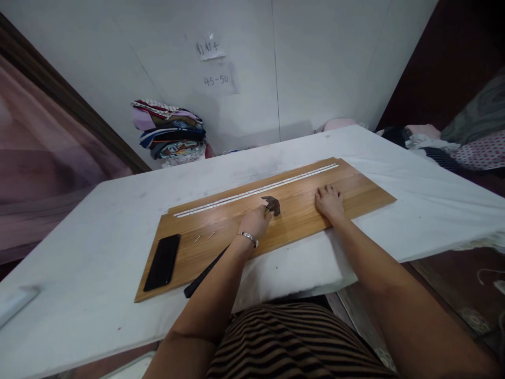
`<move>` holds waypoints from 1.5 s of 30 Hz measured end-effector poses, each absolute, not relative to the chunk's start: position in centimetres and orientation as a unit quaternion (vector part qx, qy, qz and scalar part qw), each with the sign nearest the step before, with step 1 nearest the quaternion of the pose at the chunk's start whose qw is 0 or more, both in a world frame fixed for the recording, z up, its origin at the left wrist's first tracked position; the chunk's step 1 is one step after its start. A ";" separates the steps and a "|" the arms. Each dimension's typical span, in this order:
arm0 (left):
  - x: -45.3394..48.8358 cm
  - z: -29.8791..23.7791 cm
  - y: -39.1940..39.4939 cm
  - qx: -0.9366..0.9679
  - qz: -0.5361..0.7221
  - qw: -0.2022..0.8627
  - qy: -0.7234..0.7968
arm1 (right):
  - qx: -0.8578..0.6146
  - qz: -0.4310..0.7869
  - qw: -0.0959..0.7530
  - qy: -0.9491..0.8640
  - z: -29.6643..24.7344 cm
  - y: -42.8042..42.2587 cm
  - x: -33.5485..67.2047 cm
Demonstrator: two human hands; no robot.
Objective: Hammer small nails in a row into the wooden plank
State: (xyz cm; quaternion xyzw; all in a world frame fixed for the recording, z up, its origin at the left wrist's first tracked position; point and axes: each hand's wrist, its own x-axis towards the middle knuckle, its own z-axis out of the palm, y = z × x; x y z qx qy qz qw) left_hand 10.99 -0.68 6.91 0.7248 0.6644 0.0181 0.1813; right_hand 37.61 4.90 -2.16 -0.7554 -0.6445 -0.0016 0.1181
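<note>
Gripped close to its head, a claw hammer is in my left hand; its black handle runs back beneath my forearm. The hammer's dark head is low over a wooden board, and I cannot tell whether it touches the surface. Fingers spread, my right hand rests on the board's right part. Two nails lie loose on the wood left of my left hand. A black phone lies at the board's left end. Two thin white strips run lengthwise along the far side.
Under the board is a table with a white cover. Folded clothes are stacked by the wall at the back left. More fabric lies at the far right. A white object is at the left edge, and a pink curtain hangs there.
</note>
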 end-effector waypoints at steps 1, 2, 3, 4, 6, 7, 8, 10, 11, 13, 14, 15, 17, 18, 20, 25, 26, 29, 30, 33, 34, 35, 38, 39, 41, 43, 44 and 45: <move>11.0 6.8 -0.7 0.726 0.017 0.181 0.663 | -0.756 -0.002 0.118 -0.644 -2.2 4.9 37.6; 11.0 6.7 -0.7 0.727 0.016 0.182 0.662 | -0.756 -0.003 0.118 -0.644 -2.2 4.9 37.6; 11.0 6.7 -0.7 0.727 0.016 0.181 0.662 | -0.757 -0.003 0.118 -0.643 -2.3 5.0 37.6; 11.0 6.7 -0.7 0.727 0.018 0.181 0.662 | -0.757 -0.004 0.118 -0.643 -2.3 5.0 37.6; 10.9 6.7 -0.7 0.726 0.022 0.181 0.663 | -0.757 -0.004 0.117 -0.643 -2.4 5.0 37.6; 10.9 6.8 -0.7 0.726 0.024 0.181 0.663 | -0.757 -0.004 0.116 -0.643 -2.4 5.1 37.6; 10.9 6.9 -0.7 0.724 0.026 0.181 0.665 | -0.757 -0.004 0.116 -0.642 -2.4 5.1 37.6; 10.9 7.0 -0.7 0.721 0.028 0.183 0.668 | -0.758 -0.003 0.116 -0.642 -2.4 5.1 37.6; 10.9 7.0 -0.6 0.720 0.029 0.184 0.669 | -0.757 -0.002 0.116 -0.643 -2.3 5.1 37.6; 10.9 6.9 -0.6 0.721 0.028 0.184 0.668 | -0.758 0.000 0.116 -0.642 -2.2 5.0 37.6; 10.9 6.8 -0.6 0.722 0.026 0.183 0.667 | -0.758 0.001 0.116 -0.642 -2.2 5.0 37.6; 10.9 6.7 -0.5 0.723 0.024 0.182 0.666 | -0.758 0.001 0.116 -0.641 -2.1 5.0 37.6; 10.9 6.6 -0.6 0.725 0.021 0.181 0.664 | -0.759 0.001 0.117 -0.641 -2.1 4.9 37.5; 10.9 6.6 -0.6 0.725 0.020 0.181 0.664 | -0.759 0.001 0.117 -0.641 -2.1 4.9 37.5; 10.9 6.8 -0.7 0.724 0.020 0.184 0.664 | -0.758 0.000 0.118 -0.641 -2.1 4.9 37.5; 11.0 7.5 -0.9 0.721 0.018 0.186 0.668 | -0.758 0.003 0.117 -0.642 -2.2 5.0 37.6; 11.1 7.5 -0.9 0.721 0.017 0.184 0.668 | -0.757 0.003 0.117 -0.642 -2.2 5.0 37.6; 11.1 7.3 -0.8 0.722 0.013 0.180 0.668 | -0.756 0.002 0.118 -0.643 -2.3 5.1 37.7; 11.1 7.1 -0.8 0.722 0.012 0.178 0.668 | -0.756 0.001 0.119 -0.643 -2.3 5.1 37.7; 11.0 6.9 -0.8 0.724 0.013 0.177 0.667 | -0.757 -0.001 0.121 -0.642 -2.4 5.1 37.7; 10.9 6.9 -0.8 0.725 0.015 0.178 0.665 | -0.757 -0.002 0.121 -0.642 -2.4 5.1 37.7; 10.9 7.0 -0.8 0.726 0.017 0.179 0.664 | -0.757 -0.001 0.121 -0.642 -2.4 5.1 37.7; 10.9 7.1 -0.8 0.725 0.023 0.181 0.665 | -0.758 -0.001 0.121 -0.641 -2.4 5.1 37.7; 10.9 7.1 -0.7 0.724 0.023 0.181 0.666 | -0.757 -0.001 0.121 -0.642 -2.4 5.1 37.7; 11.0 7.0 -0.7 0.724 0.020 0.178 0.666 | -0.757 -0.002 0.122 -0.642 -2.3 5.0 37.6; 11.0 6.9 -0.7 0.728 0.015 0.174 0.663 | -0.756 -0.002 0.122 -0.643 -2.3 5.0 37.6; 11.1 6.8 -0.7 0.729 0.013 0.171 0.663 | -0.757 -0.003 0.122 -0.642 -2.3 4.9 37.6; 11.1 6.8 -0.8 0.730 0.012 0.170 0.662 | -0.757 -0.003 0.122 -0.642 -2.3 5.0 37.6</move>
